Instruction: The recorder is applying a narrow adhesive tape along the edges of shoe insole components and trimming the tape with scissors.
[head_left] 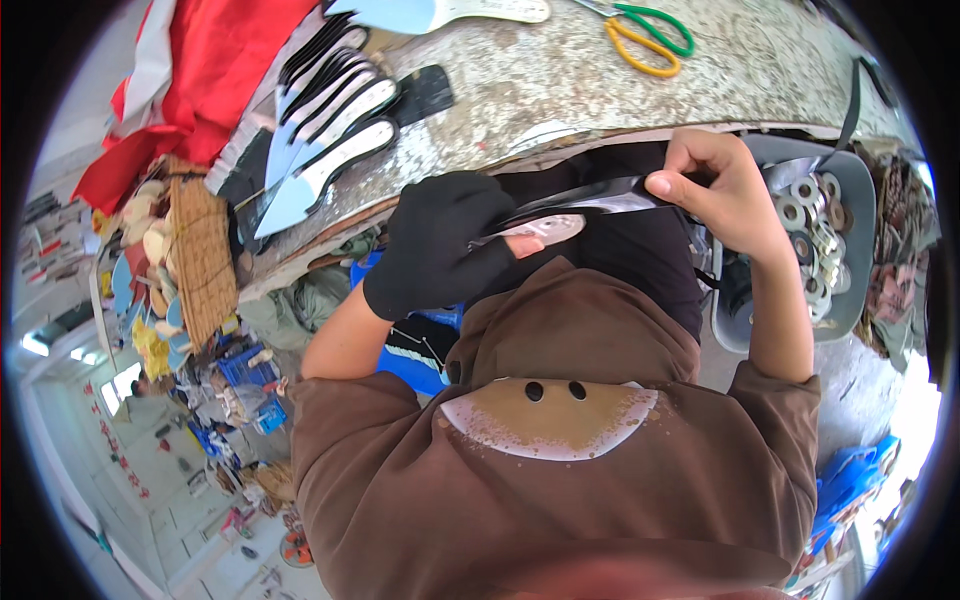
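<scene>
My left hand (440,240), in a black glove with a bare thumb tip showing, is closed around a shoe insole (552,230). Its pale rounded end sticks out past the thumb; the glove hides the rest. A glossy black strip (605,195) runs from the glove along the insole's far side, stretched toward the right. Between thumb and fingers, my bare right hand (715,185) pinches the strip's other end. Both hands are above my lap, just in front of the workbench edge.
On the worn workbench (530,90) lie stacked insoles (345,150) with black edging, another insole (440,12) and scissors (645,40) with green and yellow handles. A grey bin (862,240) of tape rolls stands at right. Red cloth (225,75) hangs at far left.
</scene>
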